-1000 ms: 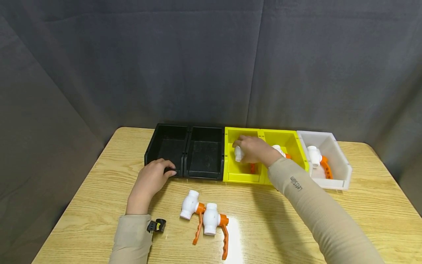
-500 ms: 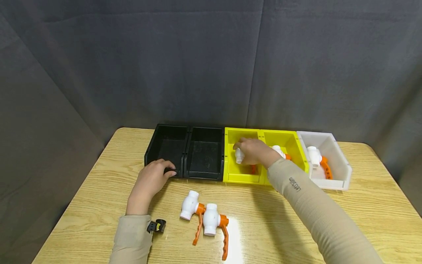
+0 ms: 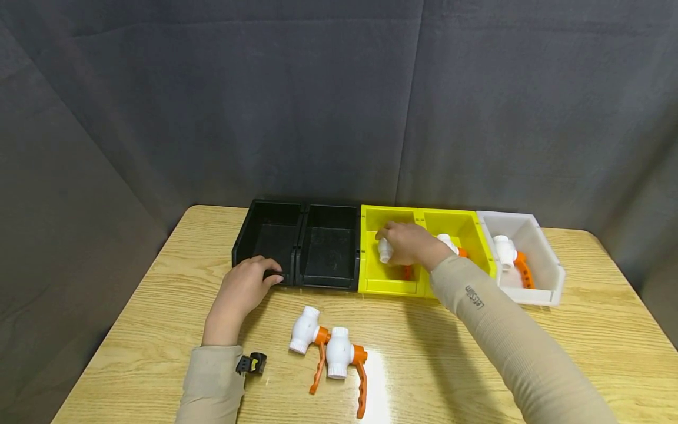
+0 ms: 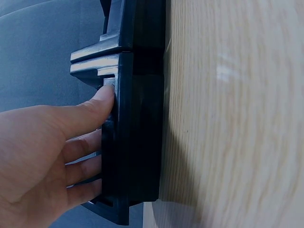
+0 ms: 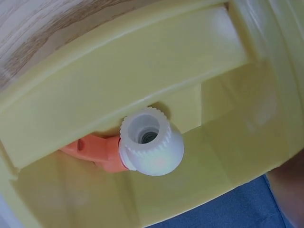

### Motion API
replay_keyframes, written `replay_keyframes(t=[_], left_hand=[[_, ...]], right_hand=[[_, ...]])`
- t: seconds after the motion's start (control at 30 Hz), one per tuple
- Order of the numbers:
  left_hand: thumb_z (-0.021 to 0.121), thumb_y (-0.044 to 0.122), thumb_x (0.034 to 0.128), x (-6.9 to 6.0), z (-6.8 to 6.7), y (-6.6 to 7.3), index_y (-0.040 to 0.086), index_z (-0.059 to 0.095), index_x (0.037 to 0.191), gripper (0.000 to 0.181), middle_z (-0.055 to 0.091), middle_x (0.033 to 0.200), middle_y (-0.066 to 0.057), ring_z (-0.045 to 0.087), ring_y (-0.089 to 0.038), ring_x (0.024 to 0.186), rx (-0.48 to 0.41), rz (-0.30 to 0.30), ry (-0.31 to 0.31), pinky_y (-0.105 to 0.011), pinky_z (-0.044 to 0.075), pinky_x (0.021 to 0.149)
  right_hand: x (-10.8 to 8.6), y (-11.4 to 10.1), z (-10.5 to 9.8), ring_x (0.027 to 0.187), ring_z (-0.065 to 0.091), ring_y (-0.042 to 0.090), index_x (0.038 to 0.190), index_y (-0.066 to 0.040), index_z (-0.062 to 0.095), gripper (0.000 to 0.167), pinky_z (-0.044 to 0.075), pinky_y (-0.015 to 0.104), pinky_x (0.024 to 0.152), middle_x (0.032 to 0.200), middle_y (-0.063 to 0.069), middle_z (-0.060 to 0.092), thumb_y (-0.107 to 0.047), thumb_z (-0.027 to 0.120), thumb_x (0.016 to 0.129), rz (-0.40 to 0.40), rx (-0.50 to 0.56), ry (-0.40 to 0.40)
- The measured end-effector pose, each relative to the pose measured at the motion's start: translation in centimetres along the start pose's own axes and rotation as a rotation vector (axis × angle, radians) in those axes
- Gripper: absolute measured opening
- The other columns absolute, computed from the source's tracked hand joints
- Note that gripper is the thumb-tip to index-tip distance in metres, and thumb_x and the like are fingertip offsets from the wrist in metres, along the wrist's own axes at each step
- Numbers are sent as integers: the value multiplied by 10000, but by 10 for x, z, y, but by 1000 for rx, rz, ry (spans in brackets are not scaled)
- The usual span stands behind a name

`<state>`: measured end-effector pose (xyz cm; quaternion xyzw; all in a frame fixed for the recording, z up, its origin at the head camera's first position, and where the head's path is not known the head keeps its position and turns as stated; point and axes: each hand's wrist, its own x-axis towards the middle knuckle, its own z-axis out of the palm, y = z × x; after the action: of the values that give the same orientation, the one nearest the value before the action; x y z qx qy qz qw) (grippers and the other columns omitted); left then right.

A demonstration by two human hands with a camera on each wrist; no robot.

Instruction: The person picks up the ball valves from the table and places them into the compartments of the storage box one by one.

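My left hand (image 3: pixel 246 285) grips the front wall of the leftmost black bin (image 4: pixel 124 137), its thumb on the rim and the other fingers behind the wall. Over the left yellow bin (image 3: pixel 386 286), my right hand (image 3: pixel 410 241) holds a white ball valve (image 3: pixel 385 251). Most of that valve is hidden by the hand; a bit of its orange handle shows below. Another ball valve (image 5: pixel 154 147) lies in the right yellow bin (image 5: pixel 128 71), below the right wrist. Only a sliver of the right hand (image 5: pixel 290 190) enters the right wrist view.
Two white ball valves with orange handles, a left one (image 3: pixel 305 331) and a right one (image 3: pixel 339 353), lie on the wooden table (image 3: pixel 286 406). The white bin (image 3: pixel 556 277) holds one more valve (image 3: pixel 505 252). A second black bin (image 3: pixel 331 247) stands beside the first.
The right hand and the valve in it have shifted slightly toward the bin's front and to the right. The left hand stays on the black bin.
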<state>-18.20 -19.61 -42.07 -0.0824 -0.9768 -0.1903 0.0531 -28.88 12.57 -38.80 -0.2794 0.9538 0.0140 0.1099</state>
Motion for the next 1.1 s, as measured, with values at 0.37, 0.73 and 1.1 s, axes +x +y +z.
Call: replay_keyframes(t=[0.37, 0.73, 1.1], left_hand=[[727, 220, 917, 0, 1, -1, 101, 744, 1057, 184, 686, 1044, -92, 643, -330, 1027, 3, 3, -1, -512, 510, 888], [727, 225, 916, 1, 3, 0, 108, 745, 1064, 191, 687, 1050, -86, 643, -324, 1030, 6, 0, -5, -504, 511, 894], [728, 224, 915, 1, 2, 1, 102, 744, 1066, 195, 688, 1062, -94, 642, -331, 1036, 10, 6, -3, -508, 510, 898]], right_hand=[[-7, 2, 0, 1081, 584, 344, 1330, -88, 605, 592, 475, 484, 1002, 1313, 161, 561, -232, 845, 808, -49, 18, 48], [-27, -3, 8, 1086, 600, 329, 1237, -25, 655, 407, 485, 443, 1004, 1232, 166, 619, -182, 775, 881, -146, -18, 198], [-56, -7, 18, 1040, 634, 295, 1120, -29, 711, 293, 512, 430, 956, 1136, 114, 674, -121, 794, 854, -261, 48, 397]])
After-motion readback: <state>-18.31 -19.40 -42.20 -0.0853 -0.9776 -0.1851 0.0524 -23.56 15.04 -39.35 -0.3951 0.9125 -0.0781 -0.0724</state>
